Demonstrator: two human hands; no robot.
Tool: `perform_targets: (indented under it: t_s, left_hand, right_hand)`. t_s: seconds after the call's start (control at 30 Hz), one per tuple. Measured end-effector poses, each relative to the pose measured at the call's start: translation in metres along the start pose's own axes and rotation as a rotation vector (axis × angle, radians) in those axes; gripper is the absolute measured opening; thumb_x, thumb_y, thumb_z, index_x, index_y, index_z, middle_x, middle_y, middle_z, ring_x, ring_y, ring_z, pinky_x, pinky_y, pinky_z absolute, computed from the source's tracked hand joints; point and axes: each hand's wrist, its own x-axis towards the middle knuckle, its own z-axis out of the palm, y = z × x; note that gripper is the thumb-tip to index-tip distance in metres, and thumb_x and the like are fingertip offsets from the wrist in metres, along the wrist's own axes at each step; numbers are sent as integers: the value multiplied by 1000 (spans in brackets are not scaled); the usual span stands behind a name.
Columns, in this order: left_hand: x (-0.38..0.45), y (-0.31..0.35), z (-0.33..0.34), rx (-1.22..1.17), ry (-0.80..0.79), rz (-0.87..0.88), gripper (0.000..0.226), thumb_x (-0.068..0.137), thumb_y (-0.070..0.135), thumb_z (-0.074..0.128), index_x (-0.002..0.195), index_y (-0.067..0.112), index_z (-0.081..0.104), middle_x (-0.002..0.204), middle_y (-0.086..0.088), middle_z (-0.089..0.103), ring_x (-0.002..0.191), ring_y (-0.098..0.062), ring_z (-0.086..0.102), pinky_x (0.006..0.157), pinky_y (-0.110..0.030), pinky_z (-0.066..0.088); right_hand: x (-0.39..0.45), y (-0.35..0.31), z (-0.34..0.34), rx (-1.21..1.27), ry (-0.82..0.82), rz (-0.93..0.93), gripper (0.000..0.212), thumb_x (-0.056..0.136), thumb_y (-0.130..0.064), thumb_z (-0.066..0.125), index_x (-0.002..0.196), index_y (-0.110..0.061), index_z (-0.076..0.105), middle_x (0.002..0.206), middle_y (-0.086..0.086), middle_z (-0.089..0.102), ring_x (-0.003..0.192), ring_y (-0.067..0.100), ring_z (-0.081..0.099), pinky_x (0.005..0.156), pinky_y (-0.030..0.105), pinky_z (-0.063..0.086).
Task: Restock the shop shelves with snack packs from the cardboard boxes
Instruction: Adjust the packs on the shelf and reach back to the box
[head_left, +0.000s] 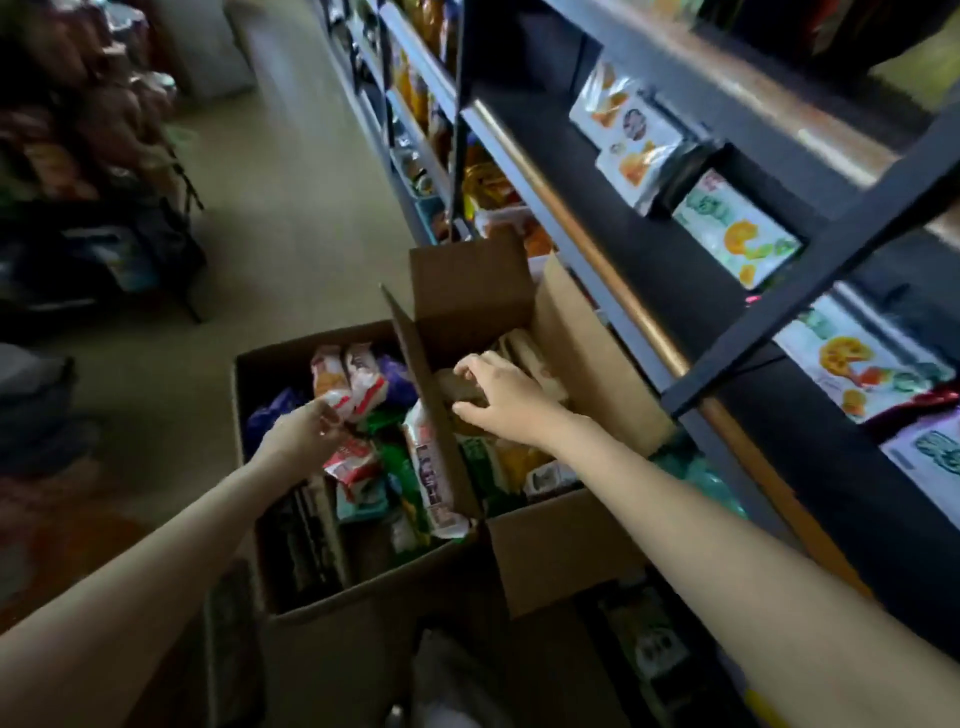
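Note:
Two open cardboard boxes stand on the floor beside the shelves. The left box (311, 608) is full of mixed snack packs. My left hand (304, 431) reaches into it and pinches a red-and-white snack pack (337, 400). The right box (587, 343) has its flaps up and holds brownish and pale packs. My right hand (501, 397) is inside it, fingers curled round a brown pack (457, 387). The dark shelf unit (649, 291) runs along the right, with white packs showing orange slices (737, 236) lying on it.
The beige floor (291, 218) stretches ahead down the aisle. A dark rack with bagged goods (93, 156) stands on the left. More boxes and packs (644, 654) sit low in front of me. Further shelves of orange packs (415, 93) continue at the back.

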Motion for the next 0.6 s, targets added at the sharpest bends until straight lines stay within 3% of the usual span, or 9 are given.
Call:
perform_targets:
  t_s: [0.07,0.13,0.3,0.47,0.6]
  left_hand:
    - [14,-21,14,-30,30,19,21,87,17,53,98,2,62,96,-12,66,101,-34,61,80,-34,44]
    - [26,-37,22,-75,29,-66,22,87,16,54,105,4,60,105,-11,66,104,-31,60,84,-35,43]
    - [47,-64,34,-121,-5,-84,25,85,14,56,109,9,58,112,-11,63,104,-28,59,86,-35,46]
    - [69,-93,39,-192,39,-115,28,83,5,52,110,9,59,109,-9,63,99,-25,60,88,-35,47]
    - [76,-113,48,-221,39,-132,25,86,5,51,109,9,58,106,-8,62,92,-20,58,83,-31,44]
  right_hand:
    - [41,-17,30,7,-53,-68,48,93,-28,55,133,-9,39,131,11,40,119,28,45,94,35,40]
    - [74,-28,69,-20,-128,-69,55,91,-26,58,136,-4,34,134,15,37,123,32,41,98,37,37]
    - [116,-29,153,-81,-258,98,65,89,-22,61,140,-4,24,144,17,24,133,35,28,105,41,30]
    - [160,-11,196,-142,-48,157,55,91,-15,56,138,-3,30,144,17,31,133,31,30,108,38,29]
    - [190,-8,218,-204,-22,169,51,91,-19,56,135,-5,35,138,16,39,127,32,36,103,39,33]
